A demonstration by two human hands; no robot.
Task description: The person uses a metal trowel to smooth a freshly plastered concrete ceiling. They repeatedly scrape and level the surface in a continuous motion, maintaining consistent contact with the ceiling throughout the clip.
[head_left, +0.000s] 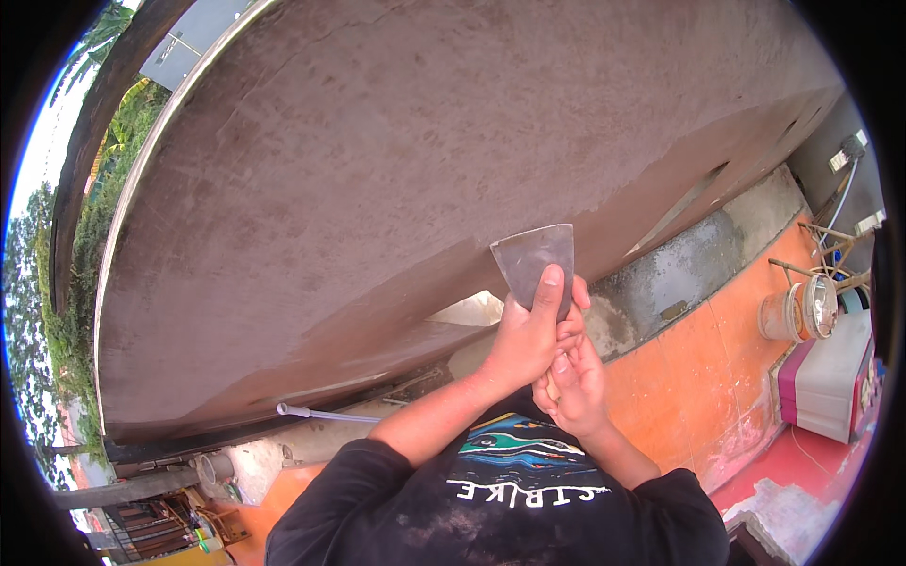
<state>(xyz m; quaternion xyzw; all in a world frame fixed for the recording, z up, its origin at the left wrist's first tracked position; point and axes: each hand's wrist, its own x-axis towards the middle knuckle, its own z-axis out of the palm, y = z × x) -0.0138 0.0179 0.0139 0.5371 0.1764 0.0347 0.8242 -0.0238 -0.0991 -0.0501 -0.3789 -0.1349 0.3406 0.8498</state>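
Note:
Both my hands are on a putty knife (540, 253) with a wide, flared grey metal blade, held up before a large brown wall (377, 160). My left hand (530, 332) wraps round the lower blade, its thumb pressed flat on the face. Just below and to the right, my right hand (578, 385) is closed round the light-coloured handle, most of which its fingers hide. The blade's broad edge points up toward the wall; whether it touches the surface I cannot tell. The wall is greyish and mottled higher up, smoother and redder brown lower down.
An orange floor (675, 401) curves along the wall's base beside a wet grey concrete strip (675, 278). At right stand a stained bucket (791, 313), a white-and-magenta box (830, 377) and a metal frame (838, 250). A pale pipe (330, 414) lies low at left.

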